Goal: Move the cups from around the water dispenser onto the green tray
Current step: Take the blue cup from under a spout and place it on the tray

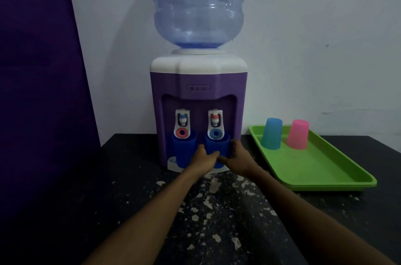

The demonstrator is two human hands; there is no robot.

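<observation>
Both hands close around the dark blue cup (217, 144) under the dispenser's right tap: left hand (202, 159) on its near-left side, right hand (235, 156) on its right wall. A second dark blue cup (184, 149) stands just left of the left hand. The cups look like light, thin plastic, probably slippery and easily squeezed, so they are best gripped mid-wall. The green tray (325, 169), right of the right hand, holds a light blue cup (271, 133) and a pink cup (297, 134), both upside down.

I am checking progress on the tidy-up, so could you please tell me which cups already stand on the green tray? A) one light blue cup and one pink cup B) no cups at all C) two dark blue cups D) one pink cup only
A: the light blue cup and the pink cup stand upside down on the green tray, while both dark blue cups are still at the water dispenser.
</observation>
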